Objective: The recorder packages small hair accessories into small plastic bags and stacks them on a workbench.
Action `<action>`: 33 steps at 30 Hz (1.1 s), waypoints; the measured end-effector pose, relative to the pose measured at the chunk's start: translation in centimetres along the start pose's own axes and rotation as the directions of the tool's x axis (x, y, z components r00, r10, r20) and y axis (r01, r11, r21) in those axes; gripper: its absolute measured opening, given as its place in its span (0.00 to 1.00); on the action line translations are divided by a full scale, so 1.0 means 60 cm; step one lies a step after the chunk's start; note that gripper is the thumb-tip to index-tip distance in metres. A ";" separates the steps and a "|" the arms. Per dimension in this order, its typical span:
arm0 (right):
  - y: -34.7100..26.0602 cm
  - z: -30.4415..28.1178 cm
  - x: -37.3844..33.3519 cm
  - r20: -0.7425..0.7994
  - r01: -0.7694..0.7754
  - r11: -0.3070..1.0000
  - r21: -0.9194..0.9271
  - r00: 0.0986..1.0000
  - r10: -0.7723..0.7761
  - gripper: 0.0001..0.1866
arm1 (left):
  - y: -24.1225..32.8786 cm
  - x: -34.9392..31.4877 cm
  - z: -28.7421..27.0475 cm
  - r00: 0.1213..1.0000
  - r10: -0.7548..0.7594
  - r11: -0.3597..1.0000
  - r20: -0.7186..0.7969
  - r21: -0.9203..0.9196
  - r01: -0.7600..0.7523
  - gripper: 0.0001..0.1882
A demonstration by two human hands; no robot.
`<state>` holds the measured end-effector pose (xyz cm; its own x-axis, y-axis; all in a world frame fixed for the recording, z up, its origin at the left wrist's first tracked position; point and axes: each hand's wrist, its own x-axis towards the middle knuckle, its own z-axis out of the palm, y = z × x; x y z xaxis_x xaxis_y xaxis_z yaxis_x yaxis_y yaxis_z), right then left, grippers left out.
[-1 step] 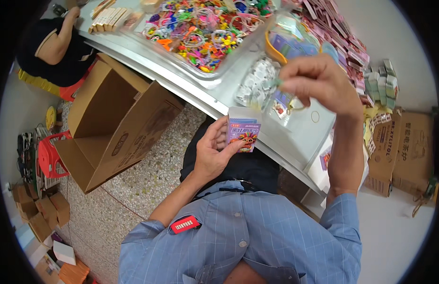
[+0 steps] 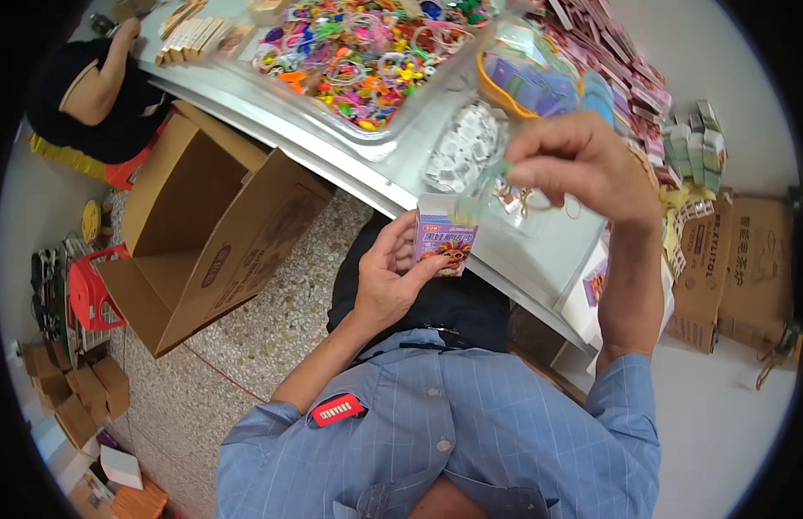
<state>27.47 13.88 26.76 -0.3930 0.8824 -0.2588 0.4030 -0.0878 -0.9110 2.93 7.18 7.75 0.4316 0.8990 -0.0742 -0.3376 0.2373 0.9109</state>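
My left hand [image 2: 388,272] grips a small purple printed box [image 2: 447,246] near the table's front edge, thumb across its front. The top flap of the box stands up. My right hand [image 2: 583,164], above and to the right, pinches a small clear plastic pouch [image 2: 481,195] with a greenish upper end. Its lower end hangs at the box's open top; blur hides whether it is inside. Just beyond lies a heap of white printed packets [image 2: 466,147]. Behind my right hand, an orange-rimmed basket [image 2: 497,97] holds purple cards.
A clear tray [image 2: 388,147] of colourful trinkets sits further back. Pink boxes [image 2: 609,65] pile up at the right, near bundled greenish boxes [image 2: 700,147]. An open carton [image 2: 220,238] stands on the floor at left, beside a red stool [image 2: 99,285]. Another person's arm [image 2: 103,82] shows far left.
My right hand has moved slightly down, bringing the clear pouch to the box's open top. The left hand keeps the box almost in place. The bluish card seen in the opening is now obscured.
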 end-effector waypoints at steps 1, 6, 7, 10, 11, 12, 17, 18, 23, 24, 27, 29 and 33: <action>0.006 0.012 -0.021 -0.019 -0.010 1.000 0.003 1.000 0.010 0.06 | -0.001 0.001 0.007 0.999 0.028 0.998 0.029 0.059 -0.030 0.34; 0.061 0.063 -0.104 -0.129 0.143 0.938 -0.315 0.973 -0.192 0.06 | -0.010 -0.006 0.055 0.985 0.043 0.989 0.166 0.133 -0.065 0.32; 0.068 0.068 -0.117 -0.147 0.139 0.912 -0.385 0.967 -0.209 0.07 | -0.015 -0.007 0.061 0.982 0.033 0.989 0.185 0.134 -0.059 0.32; 0.073 0.071 -0.157 -0.217 0.104 0.936 -0.337 0.958 -0.185 0.07 | -0.026 -0.011 0.080 0.967 0.006 0.988 0.255 0.148 -0.045 0.32; 0.074 0.070 -0.168 -0.241 0.109 0.943 -0.315 0.952 -0.191 0.07 | -0.030 -0.013 0.085 0.963 -0.010 0.990 0.269 0.139 -0.028 0.32; 0.076 0.069 -0.176 -0.255 0.099 0.945 -0.312 0.949 -0.184 0.07 | -0.034 -0.014 0.090 0.959 -0.025 0.991 0.282 0.130 -0.012 0.32; 0.093 0.065 -0.195 -0.324 0.025 0.936 -0.351 0.935 -0.146 0.06 | -0.043 -0.021 0.102 0.948 -0.026 0.987 0.316 0.158 -0.025 0.31; 0.095 0.063 -0.198 -0.323 0.025 0.936 -0.352 0.935 -0.146 0.06 | -0.044 -0.021 0.104 0.948 -0.021 0.989 0.317 0.145 -0.027 0.31; 0.112 0.074 -0.203 -0.285 -0.022 0.910 -0.415 0.953 -0.107 0.07 | -0.043 -0.023 0.101 0.951 -0.012 0.988 0.308 0.151 -0.036 0.31; 0.116 0.078 -0.202 -0.283 -0.021 0.910 -0.414 0.953 -0.107 0.07 | -0.043 -0.023 0.101 0.954 -0.005 0.989 0.301 0.142 -0.040 0.32; 0.119 0.094 -0.198 -0.271 -0.029 0.852 -0.523 0.953 -0.134 0.10 | -0.046 -0.024 0.098 0.957 -0.015 0.988 0.290 0.152 -0.031 0.32; 0.115 0.103 -0.199 -0.379 -0.062 0.873 -0.483 0.914 -0.145 0.10 | -0.050 -0.025 0.098 0.956 -0.012 0.989 0.293 0.147 -0.033 0.31; 0.097 0.105 -0.210 -0.455 -0.135 0.964 -0.230 0.890 0.016 0.11 | -0.054 -0.031 0.098 0.954 -0.034 0.988 0.299 0.155 -0.013 0.31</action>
<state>29.56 -0.66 22.70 0.0329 0.9946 -0.0987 0.6315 -0.0972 -0.7693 8.16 2.55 7.31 0.6735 0.7389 0.0195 -0.2097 0.1658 0.9636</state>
